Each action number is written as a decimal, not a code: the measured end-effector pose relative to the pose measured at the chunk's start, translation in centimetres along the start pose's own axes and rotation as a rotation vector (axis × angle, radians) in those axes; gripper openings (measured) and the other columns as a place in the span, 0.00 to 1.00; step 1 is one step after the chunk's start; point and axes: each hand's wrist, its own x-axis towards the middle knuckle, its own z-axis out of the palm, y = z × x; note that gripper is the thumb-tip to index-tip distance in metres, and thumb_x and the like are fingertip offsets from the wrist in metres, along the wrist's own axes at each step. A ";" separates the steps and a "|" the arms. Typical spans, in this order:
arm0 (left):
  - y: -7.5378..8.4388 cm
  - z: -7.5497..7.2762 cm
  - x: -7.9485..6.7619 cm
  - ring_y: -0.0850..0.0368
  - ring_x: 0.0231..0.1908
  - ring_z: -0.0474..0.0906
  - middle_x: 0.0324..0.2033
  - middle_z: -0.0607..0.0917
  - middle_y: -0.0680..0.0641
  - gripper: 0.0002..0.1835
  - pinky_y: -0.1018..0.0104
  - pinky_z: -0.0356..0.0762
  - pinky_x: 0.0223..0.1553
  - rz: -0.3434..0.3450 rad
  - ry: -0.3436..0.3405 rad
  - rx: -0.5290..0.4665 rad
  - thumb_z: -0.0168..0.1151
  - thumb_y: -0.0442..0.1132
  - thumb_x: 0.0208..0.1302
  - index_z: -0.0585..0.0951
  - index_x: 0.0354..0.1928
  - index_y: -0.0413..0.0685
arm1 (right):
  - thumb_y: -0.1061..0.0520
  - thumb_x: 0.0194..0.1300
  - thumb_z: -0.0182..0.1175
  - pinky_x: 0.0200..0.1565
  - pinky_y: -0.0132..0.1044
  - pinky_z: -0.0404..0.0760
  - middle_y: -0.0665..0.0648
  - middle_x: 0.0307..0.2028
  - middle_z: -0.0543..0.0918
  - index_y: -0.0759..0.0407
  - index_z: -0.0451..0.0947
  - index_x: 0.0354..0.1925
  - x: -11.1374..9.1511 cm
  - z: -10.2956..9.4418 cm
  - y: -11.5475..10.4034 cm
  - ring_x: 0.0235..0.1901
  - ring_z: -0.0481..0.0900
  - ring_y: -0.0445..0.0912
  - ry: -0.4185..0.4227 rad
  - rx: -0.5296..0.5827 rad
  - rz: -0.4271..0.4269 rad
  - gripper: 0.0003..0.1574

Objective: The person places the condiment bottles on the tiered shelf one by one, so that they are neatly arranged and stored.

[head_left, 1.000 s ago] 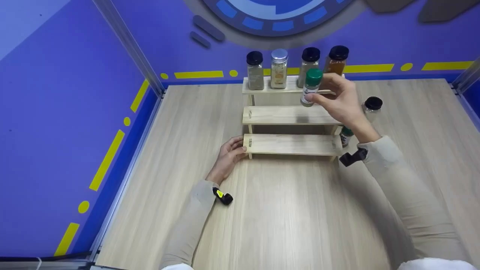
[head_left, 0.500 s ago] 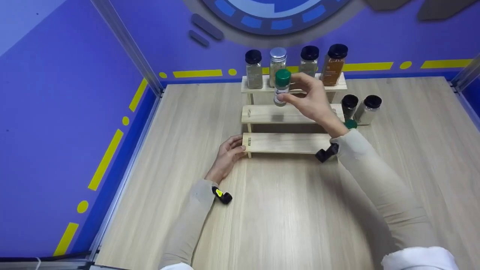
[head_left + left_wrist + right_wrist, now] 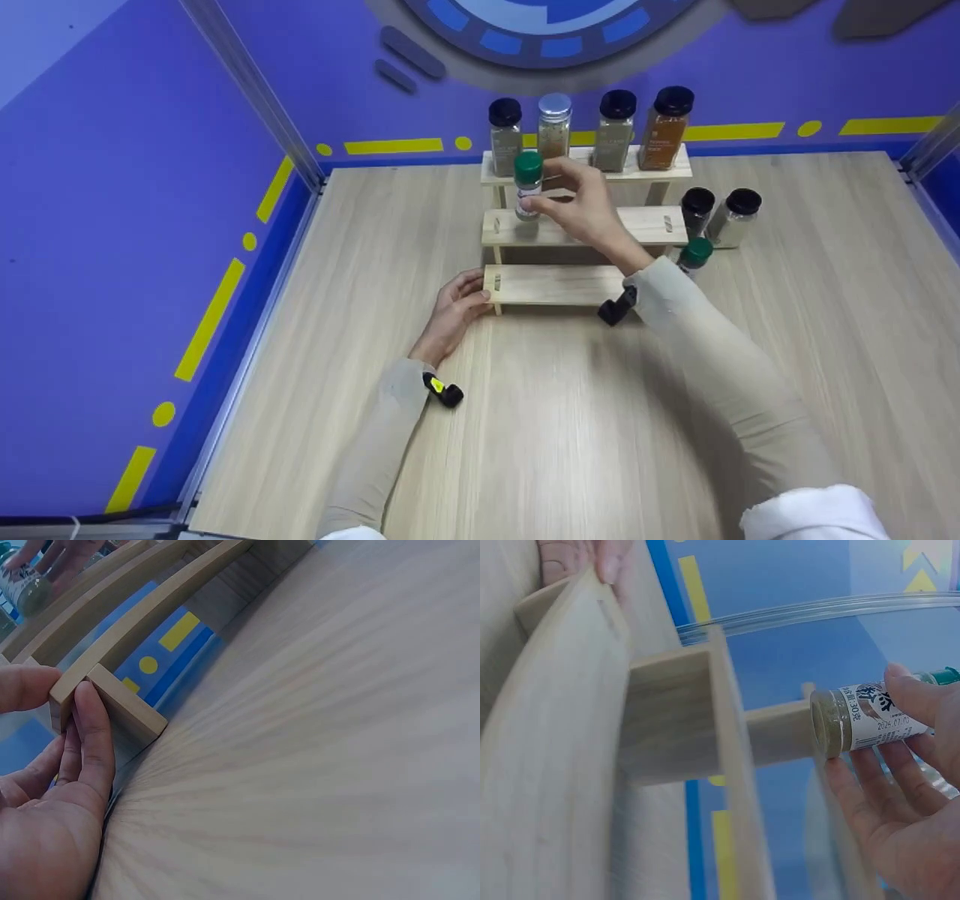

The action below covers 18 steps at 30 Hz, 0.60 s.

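Note:
Between thumb and fingers, my right hand (image 3: 589, 206) holds a small green-capped spice jar (image 3: 529, 187) by its labelled body. In the head view the jar appears over the left end of the middle tier; whether its base touches the wood I cannot tell. In the right wrist view the jar's white label (image 3: 874, 712) and powder-filled base show. My left hand (image 3: 454, 311) pinches the left end of the bottom tier of a three-tier wooden rack (image 3: 559, 285). In the left wrist view its thumb and fingers (image 3: 94, 739) lie on either side of the board's end.
Four-sided spice bottles stand on the top tier: black-capped ones (image 3: 615, 131) and a silver-capped one (image 3: 554, 127). Right of the rack stand two black-capped bottles (image 3: 733, 217) and a green-capped jar (image 3: 696, 253). A blue wall (image 3: 337, 82) rises behind the table.
My right hand has carried the green-capped jar leftward along the rack to the left end, and slightly lower. My left hand has stayed on the bottom tier.

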 end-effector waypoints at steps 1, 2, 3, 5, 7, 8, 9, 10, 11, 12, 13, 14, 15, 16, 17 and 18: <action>0.0 0.0 0.0 0.57 0.50 0.82 0.58 0.81 0.43 0.29 0.67 0.83 0.50 0.001 -0.002 0.001 0.61 0.28 0.70 0.70 0.72 0.31 | 0.67 0.57 0.80 0.55 0.41 0.88 0.64 0.50 0.88 0.68 0.83 0.56 0.0 0.3 0.2 0.46 0.87 0.47 -0.004 -0.005 0.001 0.29; 0.0 0.0 0.0 0.57 0.50 0.82 0.58 0.81 0.43 0.29 0.67 0.83 0.50 0.002 -0.004 0.005 0.61 0.29 0.70 0.70 0.72 0.31 | 0.67 0.57 0.80 0.55 0.43 0.88 0.64 0.51 0.88 0.68 0.83 0.56 0.0 0.5 0.4 0.47 0.88 0.48 -0.007 -0.010 0.002 0.29; 0.1 0.0 -0.1 0.57 0.50 0.82 0.58 0.81 0.43 0.29 0.66 0.83 0.50 0.004 -0.005 0.007 0.60 0.28 0.70 0.70 0.72 0.31 | 0.67 0.57 0.80 0.56 0.44 0.88 0.64 0.50 0.88 0.68 0.83 0.56 0.0 0.7 0.7 0.47 0.88 0.49 -0.006 -0.014 0.002 0.29; 0.0 0.0 -0.1 0.56 0.50 0.82 0.58 0.81 0.42 0.29 0.66 0.83 0.50 0.009 -0.008 0.009 0.60 0.28 0.71 0.70 0.72 0.31 | 0.67 0.57 0.80 0.56 0.44 0.87 0.64 0.51 0.88 0.68 0.83 0.57 0.0 1.1 1.0 0.47 0.88 0.50 -0.009 -0.018 0.000 0.29; 0.0 -0.1 0.0 0.56 0.51 0.82 0.58 0.81 0.42 0.29 0.66 0.84 0.50 0.010 -0.008 0.010 0.60 0.28 0.71 0.70 0.72 0.30 | 0.67 0.58 0.79 0.55 0.42 0.88 0.65 0.52 0.88 0.69 0.83 0.57 0.0 1.5 1.4 0.47 0.89 0.52 -0.013 -0.016 0.006 0.29; 0.0 -0.1 0.0 0.56 0.51 0.82 0.58 0.81 0.42 0.29 0.66 0.84 0.50 0.010 -0.006 0.011 0.60 0.28 0.71 0.69 0.72 0.30 | 0.67 0.58 0.79 0.55 0.41 0.88 0.65 0.52 0.88 0.69 0.83 0.57 0.0 1.7 1.5 0.47 0.89 0.53 -0.014 -0.014 0.012 0.29; 0.0 -0.1 0.0 0.56 0.51 0.82 0.58 0.81 0.42 0.29 0.66 0.84 0.50 0.009 -0.006 0.011 0.60 0.28 0.71 0.69 0.72 0.30 | 0.67 0.58 0.79 0.55 0.40 0.88 0.65 0.52 0.87 0.69 0.83 0.57 0.0 1.8 1.7 0.48 0.89 0.54 -0.014 -0.012 0.020 0.29; 0.0 -0.1 0.0 0.57 0.50 0.82 0.58 0.81 0.42 0.29 0.66 0.83 0.50 0.008 -0.006 0.013 0.60 0.28 0.71 0.69 0.72 0.30 | 0.66 0.58 0.79 0.54 0.39 0.88 0.65 0.53 0.87 0.69 0.83 0.56 -0.1 2.0 1.8 0.48 0.89 0.55 -0.016 -0.015 0.027 0.28; 0.0 -0.1 -0.1 0.57 0.50 0.82 0.58 0.81 0.43 0.29 0.66 0.83 0.50 0.006 -0.006 0.014 0.60 0.28 0.71 0.69 0.72 0.30 | 0.66 0.58 0.79 0.54 0.38 0.88 0.65 0.52 0.87 0.69 0.83 0.56 -0.1 2.1 1.9 0.48 0.89 0.55 -0.017 -0.015 0.034 0.28; 0.0 -0.1 -0.1 0.57 0.50 0.82 0.58 0.81 0.43 0.29 0.66 0.83 0.50 0.003 -0.005 0.015 0.60 0.28 0.71 0.69 0.72 0.30 | 0.66 0.58 0.79 0.54 0.37 0.88 0.65 0.52 0.87 0.69 0.83 0.56 -0.1 2.3 1.9 0.49 0.89 0.56 -0.017 -0.016 0.041 0.28; 0.0 -0.1 -0.1 0.57 0.50 0.82 0.58 0.81 0.43 0.29 0.66 0.83 0.50 0.002 -0.005 0.015 0.60 0.28 0.71 0.69 0.72 0.30 | 0.66 0.58 0.80 0.53 0.37 0.88 0.65 0.52 0.87 0.69 0.83 0.55 -0.1 2.4 2.0 0.49 0.89 0.56 -0.016 -0.017 0.044 0.28; 0.0 -0.1 -0.1 0.57 0.49 0.82 0.58 0.81 0.43 0.29 0.67 0.83 0.50 0.001 -0.005 0.014 0.60 0.28 0.70 0.69 0.72 0.30 | 0.66 0.58 0.80 0.53 0.37 0.89 0.65 0.52 0.87 0.69 0.83 0.55 0.0 2.5 2.0 0.49 0.89 0.56 -0.015 -0.012 0.047 0.28; 0.0 -0.1 -0.1 0.57 0.49 0.82 0.58 0.81 0.43 0.29 0.67 0.83 0.50 0.000 -0.006 0.016 0.60 0.28 0.70 0.69 0.72 0.30 | 0.66 0.58 0.80 0.54 0.38 0.89 0.65 0.52 0.87 0.69 0.83 0.55 0.0 2.5 2.1 0.50 0.89 0.57 -0.012 -0.007 0.046 0.28; 0.1 -0.1 -0.1 0.57 0.49 0.82 0.58 0.81 0.43 0.29 0.67 0.84 0.50 0.001 -0.005 0.015 0.60 0.28 0.70 0.69 0.72 0.30 | 0.66 0.57 0.80 0.54 0.38 0.88 0.65 0.52 0.87 0.69 0.83 0.55 0.1 2.6 2.1 0.50 0.89 0.57 -0.010 -0.002 0.043 0.28; 0.1 -0.1 -0.1 0.57 0.49 0.82 0.58 0.81 0.43 0.29 0.67 0.84 0.50 0.002 -0.003 0.015 0.61 0.28 0.70 0.69 0.72 0.30 | 0.67 0.57 0.80 0.54 0.39 0.88 0.65 0.52 0.87 0.69 0.83 0.55 0.1 2.7 2.1 0.50 0.89 0.57 -0.007 0.004 0.041 0.28; 0.1 -0.1 -0.1 0.57 0.49 0.82 0.59 0.81 0.42 0.29 0.67 0.84 0.50 0.003 -0.001 0.014 0.61 0.28 0.70 0.69 0.72 0.30 | 0.67 0.57 0.80 0.54 0.39 0.88 0.65 0.52 0.87 0.69 0.83 0.55 0.1 2.8 2.0 0.50 0.88 0.57 -0.005 0.008 0.039 0.28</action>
